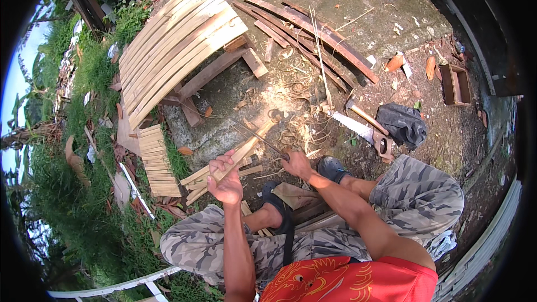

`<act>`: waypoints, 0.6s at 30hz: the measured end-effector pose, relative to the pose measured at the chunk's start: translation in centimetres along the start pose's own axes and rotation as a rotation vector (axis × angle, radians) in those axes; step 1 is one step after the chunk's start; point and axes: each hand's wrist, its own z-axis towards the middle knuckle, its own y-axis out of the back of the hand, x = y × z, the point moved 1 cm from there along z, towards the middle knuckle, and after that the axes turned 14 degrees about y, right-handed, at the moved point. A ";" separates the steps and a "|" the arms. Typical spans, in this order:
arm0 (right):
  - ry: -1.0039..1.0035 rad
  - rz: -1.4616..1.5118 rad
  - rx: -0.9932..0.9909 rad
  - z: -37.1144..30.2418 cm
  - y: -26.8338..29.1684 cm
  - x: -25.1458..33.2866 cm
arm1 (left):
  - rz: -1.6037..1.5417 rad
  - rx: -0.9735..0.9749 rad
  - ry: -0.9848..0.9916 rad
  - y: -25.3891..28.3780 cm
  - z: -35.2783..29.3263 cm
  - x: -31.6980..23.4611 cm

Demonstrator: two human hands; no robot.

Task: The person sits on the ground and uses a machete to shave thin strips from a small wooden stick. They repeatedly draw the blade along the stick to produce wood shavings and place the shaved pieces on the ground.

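Observation:
My left hand (224, 182) is closed around the near end of a pale bamboo slat (241, 152), which slants away up and to the right. In my right hand (298, 166) is the handle of a long knife (263, 140). Its thin dark blade points up and left, crossing over the slat. The slat's far end lies by a dark lump (278, 115) on the ground, among curled shavings (302, 131). Several more pale slats (197, 182) lie just beyond and beside my left hand.
A slatted bench (184, 39) stands at the far left, with a smaller slatted panel (158, 159) below it. Dark planks (313, 25) lie beyond the shavings. To the right are a handsaw (358, 128), a hammer (366, 116), a black bag (401, 124) and a wooden box (456, 85).

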 end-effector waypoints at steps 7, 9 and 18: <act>-0.377 -0.040 0.101 0.8 0.4 -1.3 | -0.024 -0.031 -0.010 0.4 -0.3 0.2; -0.404 0.077 0.109 0.6 0.2 -1.5 | -0.033 -0.010 -0.027 0.4 -0.1 0.2; -0.393 0.196 -0.017 0.4 -1.0 -0.7 | 0.016 -0.040 -0.034 0.1 -0.1 0.2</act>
